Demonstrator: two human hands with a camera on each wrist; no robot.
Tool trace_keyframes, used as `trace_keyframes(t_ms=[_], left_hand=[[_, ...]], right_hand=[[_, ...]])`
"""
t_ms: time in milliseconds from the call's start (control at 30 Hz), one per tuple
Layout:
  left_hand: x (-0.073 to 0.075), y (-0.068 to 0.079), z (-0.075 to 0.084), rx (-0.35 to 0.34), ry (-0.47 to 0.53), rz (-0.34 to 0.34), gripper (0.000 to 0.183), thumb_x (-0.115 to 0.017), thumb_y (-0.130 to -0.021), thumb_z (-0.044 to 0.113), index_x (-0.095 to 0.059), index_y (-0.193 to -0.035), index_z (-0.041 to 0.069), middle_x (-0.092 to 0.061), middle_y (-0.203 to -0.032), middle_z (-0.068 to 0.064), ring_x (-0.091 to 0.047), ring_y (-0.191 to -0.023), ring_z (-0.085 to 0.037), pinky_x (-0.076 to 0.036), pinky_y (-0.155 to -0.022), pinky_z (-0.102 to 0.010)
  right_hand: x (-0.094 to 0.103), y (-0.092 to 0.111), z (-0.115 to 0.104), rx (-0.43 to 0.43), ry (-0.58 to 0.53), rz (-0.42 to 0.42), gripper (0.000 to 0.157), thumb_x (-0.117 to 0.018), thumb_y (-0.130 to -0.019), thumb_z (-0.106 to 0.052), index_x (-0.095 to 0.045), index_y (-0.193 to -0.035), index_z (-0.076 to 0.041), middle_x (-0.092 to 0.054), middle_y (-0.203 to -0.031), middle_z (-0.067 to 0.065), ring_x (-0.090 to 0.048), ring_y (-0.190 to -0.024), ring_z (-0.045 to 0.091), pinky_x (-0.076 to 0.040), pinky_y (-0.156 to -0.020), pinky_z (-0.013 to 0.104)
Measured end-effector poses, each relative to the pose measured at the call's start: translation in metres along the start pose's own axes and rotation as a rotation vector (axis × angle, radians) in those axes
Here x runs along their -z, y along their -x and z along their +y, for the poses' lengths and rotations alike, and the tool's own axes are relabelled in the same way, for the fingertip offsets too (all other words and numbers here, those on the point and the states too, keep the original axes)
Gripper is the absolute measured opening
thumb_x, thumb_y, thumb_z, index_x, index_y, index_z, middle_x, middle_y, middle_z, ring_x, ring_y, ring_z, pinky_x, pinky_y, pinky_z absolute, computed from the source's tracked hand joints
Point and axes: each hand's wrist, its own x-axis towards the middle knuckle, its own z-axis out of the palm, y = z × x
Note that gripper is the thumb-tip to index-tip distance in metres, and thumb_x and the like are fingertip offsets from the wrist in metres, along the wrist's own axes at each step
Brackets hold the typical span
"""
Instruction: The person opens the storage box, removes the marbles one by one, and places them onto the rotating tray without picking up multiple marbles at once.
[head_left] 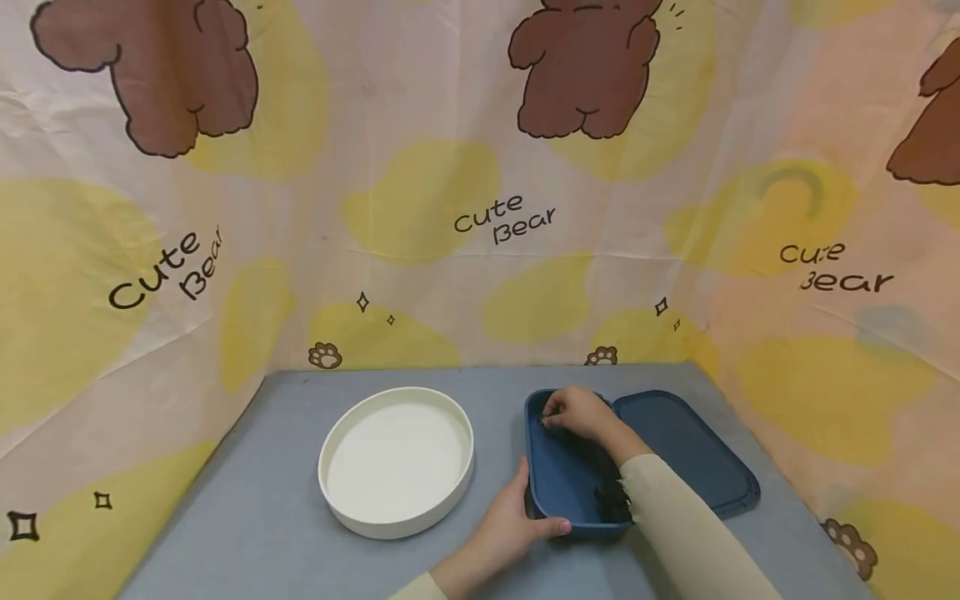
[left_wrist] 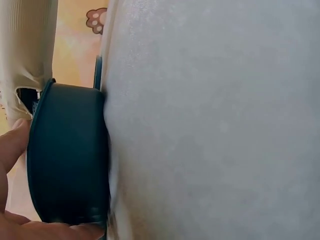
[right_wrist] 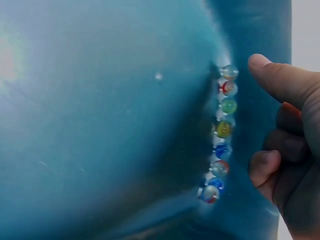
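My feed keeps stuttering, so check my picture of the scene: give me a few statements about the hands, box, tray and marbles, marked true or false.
1. The left hand holds the blue box. True.
2. The box is closed. False: its lid lies to its right, leaving it open.
3. The white tray sits left of the box. True.
4. The box contains just one ball. False: several marbles lie in a row inside it.
5. The right hand reaches into the box. True.
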Motion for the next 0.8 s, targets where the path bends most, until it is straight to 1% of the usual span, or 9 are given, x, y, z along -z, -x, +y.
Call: trace_keyframes(t_ms=[133,267,400,500,567,633,733,800], left_hand=[[0.005,0.005,0.005,-0.027,0.012,0.041,0.12,-0.08,-0.07,0.054,-0.01,-0.155,0.005,-0.02,-0.158,-0.018,-0.022,-0.145,-0.033,-0.024,-0.117,-0.057],[0.017,0.012,0.013,-0.077,-0.042,0.083,0.118,-0.077,-0.071,0.059,-0.011,-0.155,0.008,-0.023,-0.158,-0.018,-0.025,-0.145,-0.033,-0.026,-0.117,-0.056],[0.036,0.023,0.024,-0.114,-0.113,0.091,0.113,-0.073,-0.074,0.062,-0.013,-0.155,0.011,-0.028,-0.156,-0.017,-0.033,-0.141,-0.036,-0.035,-0.111,-0.058],[0.053,0.031,0.03,-0.126,-0.169,0.105,0.111,-0.072,-0.074,0.064,-0.015,-0.155,0.014,-0.029,-0.156,-0.013,-0.036,-0.139,-0.036,-0.039,-0.108,-0.058],[0.064,0.036,0.033,-0.144,-0.203,0.126,0.111,-0.071,-0.073,0.065,-0.016,-0.155,0.014,-0.028,-0.157,-0.011,-0.035,-0.14,-0.034,-0.038,-0.109,-0.058],[0.073,0.04,0.035,-0.166,-0.223,0.15,0.111,-0.071,-0.073,0.065,-0.017,-0.155,0.014,-0.026,-0.158,-0.009,-0.031,-0.143,-0.032,-0.035,-0.111,-0.057],[0.086,0.045,0.038,-0.202,-0.25,0.188,0.112,-0.072,-0.071,0.066,-0.017,-0.155,0.015,-0.023,-0.159,-0.007,-0.026,-0.145,-0.029,-0.032,-0.114,-0.055],[0.096,0.049,0.039,-0.209,-0.265,0.214,0.114,-0.072,-0.069,0.068,-0.016,-0.155,0.018,-0.021,-0.16,-0.004,-0.022,-0.147,-0.025,-0.029,-0.116,-0.053]], right_hand=[[0.009,0.004,-0.005,0.025,-0.015,0.005,0.007,-0.076,-0.083,-0.027,-0.072,-0.085,-0.023,-0.06,-0.07,-0.008,-0.052,-0.061,0.01,-0.044,-0.054,0.026],[0.017,0.008,-0.01,0.034,-0.054,0.009,0.007,-0.075,-0.084,-0.026,-0.072,-0.087,-0.022,-0.057,-0.066,-0.006,-0.05,-0.058,0.011,-0.043,-0.052,0.027],[0.024,0.011,-0.011,0.034,-0.095,0.019,0.007,-0.075,-0.084,-0.026,-0.071,-0.089,-0.022,-0.056,-0.065,-0.003,-0.049,-0.057,0.012,-0.042,-0.052,0.027],[0.028,0.014,-0.011,0.038,-0.116,0.012,0.008,-0.074,-0.085,-0.028,-0.07,-0.09,-0.023,-0.056,-0.066,-0.003,-0.048,-0.058,0.013,-0.043,-0.054,0.027],[0.031,0.016,-0.011,0.04,-0.127,0.006,0.008,-0.073,-0.086,-0.029,-0.07,-0.092,-0.024,-0.058,-0.07,-0.003,-0.048,-0.06,0.013,-0.043,-0.055,0.028],[0.034,0.018,-0.012,0.042,-0.144,0.002,0.008,-0.072,-0.087,-0.029,-0.07,-0.093,-0.023,-0.058,-0.073,-0.003,-0.048,-0.061,0.014,-0.043,-0.055,0.028],[0.04,0.02,-0.014,0.046,-0.156,0.014,0.009,-0.072,-0.087,-0.028,-0.071,-0.094,-0.023,-0.056,-0.072,-0.001,-0.046,-0.059,0.015,-0.04,-0.054,0.029],[0.044,0.021,-0.016,0.048,-0.162,0.023,0.009,-0.072,-0.087,-0.028,-0.071,-0.094,-0.024,-0.053,-0.068,0.0,-0.043,-0.056,0.015,-0.038,-0.052,0.029]])
